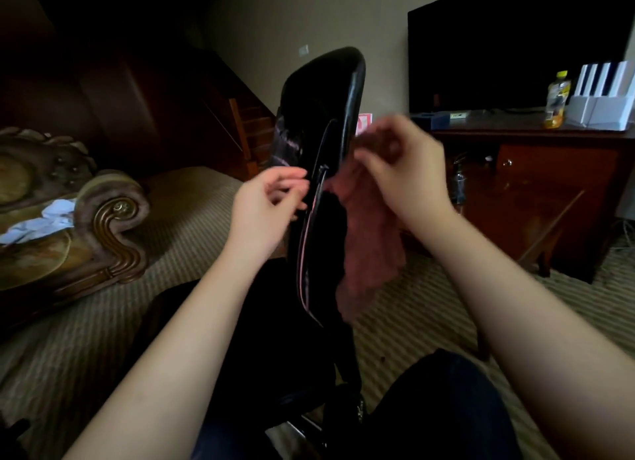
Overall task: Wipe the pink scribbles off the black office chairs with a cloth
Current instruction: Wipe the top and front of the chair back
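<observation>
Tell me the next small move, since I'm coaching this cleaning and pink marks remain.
Probably press the cloth, hanging from the right hand, onto the pink line down the chair and rub. The cloth hangs beside the line, not on it, and the left hand is close enough to steady the chair.

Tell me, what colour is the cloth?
Dusty reddish-pink; the cloth shows best in the head view.

- Left hand (271, 198): bare, with the forearm uncovered down to the frame edge.
- Right hand (405, 164): bare, forearm likewise unsleeved; outline blurred.
- Legs: dark blue trousers (446, 408).
</observation>
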Demonstrator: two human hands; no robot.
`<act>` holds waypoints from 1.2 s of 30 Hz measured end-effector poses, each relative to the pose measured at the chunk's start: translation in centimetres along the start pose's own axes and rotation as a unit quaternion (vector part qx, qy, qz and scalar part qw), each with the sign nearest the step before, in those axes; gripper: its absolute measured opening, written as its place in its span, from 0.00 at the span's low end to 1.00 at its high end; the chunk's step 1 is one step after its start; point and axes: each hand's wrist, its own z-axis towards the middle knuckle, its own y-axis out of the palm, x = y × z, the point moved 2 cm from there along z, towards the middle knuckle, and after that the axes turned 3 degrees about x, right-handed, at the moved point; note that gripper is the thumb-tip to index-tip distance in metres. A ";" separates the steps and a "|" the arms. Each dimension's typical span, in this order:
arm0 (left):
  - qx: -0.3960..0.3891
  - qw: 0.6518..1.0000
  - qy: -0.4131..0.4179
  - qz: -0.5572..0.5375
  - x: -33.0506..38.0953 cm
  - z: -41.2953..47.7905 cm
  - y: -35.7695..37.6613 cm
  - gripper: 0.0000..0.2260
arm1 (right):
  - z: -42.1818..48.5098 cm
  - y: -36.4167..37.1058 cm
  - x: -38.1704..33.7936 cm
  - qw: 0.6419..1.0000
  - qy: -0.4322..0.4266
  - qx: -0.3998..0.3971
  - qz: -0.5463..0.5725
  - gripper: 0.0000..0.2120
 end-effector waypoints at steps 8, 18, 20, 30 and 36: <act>0.001 0.997 -0.031 0.071 -5.7 -2.9 -1.7 0.12 | -8.2 4.7 4.0 0.995 0.047 -0.046 0.076 0.08; -0.038 0.985 -0.083 0.144 -8.5 -4.2 -0.9 0.08 | -7.3 4.4 5.8 0.989 0.111 -0.077 0.057 0.15; -0.044 0.983 -0.092 0.154 -9.2 -4.7 -0.5 0.08 | -6.3 4.6 5.3 0.990 0.101 -0.082 0.050 0.15; -0.076 0.957 -0.088 0.265 -11.9 -6.9 -1.8 0.03 | -22.5 6.0 11.1 0.937 0.249 -0.238 -0.061 0.13; -0.175 0.973 -0.113 0.102 -8.6 -6.9 -0.8 0.12 | -9.9 4.9 2.4 0.989 0.085 -0.113 -0.046 0.10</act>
